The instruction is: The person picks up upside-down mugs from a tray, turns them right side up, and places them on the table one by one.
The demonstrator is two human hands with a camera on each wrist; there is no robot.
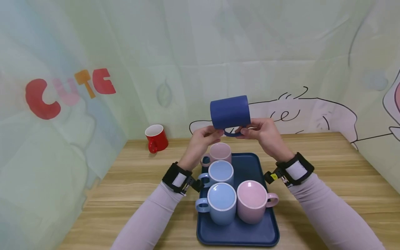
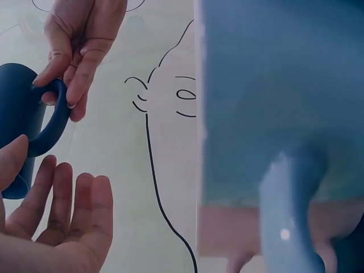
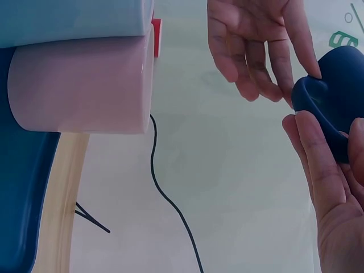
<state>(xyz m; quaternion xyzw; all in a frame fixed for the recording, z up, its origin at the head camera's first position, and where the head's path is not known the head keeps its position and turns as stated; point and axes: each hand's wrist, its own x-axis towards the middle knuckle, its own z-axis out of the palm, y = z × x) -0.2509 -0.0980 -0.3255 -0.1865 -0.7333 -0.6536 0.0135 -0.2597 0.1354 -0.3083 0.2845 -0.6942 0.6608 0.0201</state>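
Note:
Both hands hold a dark blue mug (image 1: 230, 113) in the air beyond the far end of the tray. It is turned on its side with its handle (image 2: 54, 125) pointing down. My left hand (image 1: 201, 142) pinches the handle's left end between thumb and index finger, the other fingers extended. At the opposite end of the handle, my right hand (image 1: 265, 137) grips with thumb and fingers. Below stands a dark blue tray (image 1: 247, 166) bearing two light blue mugs (image 1: 222, 208) and two pink mugs (image 1: 251, 205), all upright.
A red mug (image 1: 160, 139) with a white inside stands at the back left of the wooden table (image 1: 140, 177). A printed cloth (image 1: 175, 69) hangs behind the table and along its left side. The near pink mug's handle juts past the tray's right edge.

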